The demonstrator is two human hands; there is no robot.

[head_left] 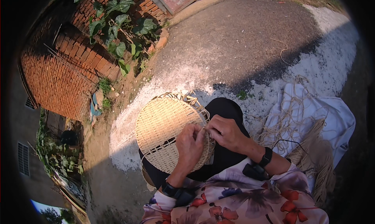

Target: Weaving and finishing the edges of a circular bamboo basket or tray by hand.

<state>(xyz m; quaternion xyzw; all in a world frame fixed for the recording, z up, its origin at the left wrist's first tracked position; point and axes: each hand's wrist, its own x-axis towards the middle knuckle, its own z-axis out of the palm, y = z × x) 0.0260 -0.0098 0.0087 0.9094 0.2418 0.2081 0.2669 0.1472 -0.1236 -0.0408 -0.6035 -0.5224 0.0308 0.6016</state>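
A round woven straw mat, pale tan, rests on my lap over dark trousers. Loose strand ends stick out along its upper rim. My left hand lies on the mat's right side, fingers curled over the weave. My right hand pinches the mat's right edge where the strands meet, touching my left fingertips. Both wrists carry black bands. My floral sleeves fill the lower frame.
A heap of straw strands lies on a white cloth to my right. Ahead is a paved ground, partly shaded. A red brick wall with green leafy vines stands at the left.
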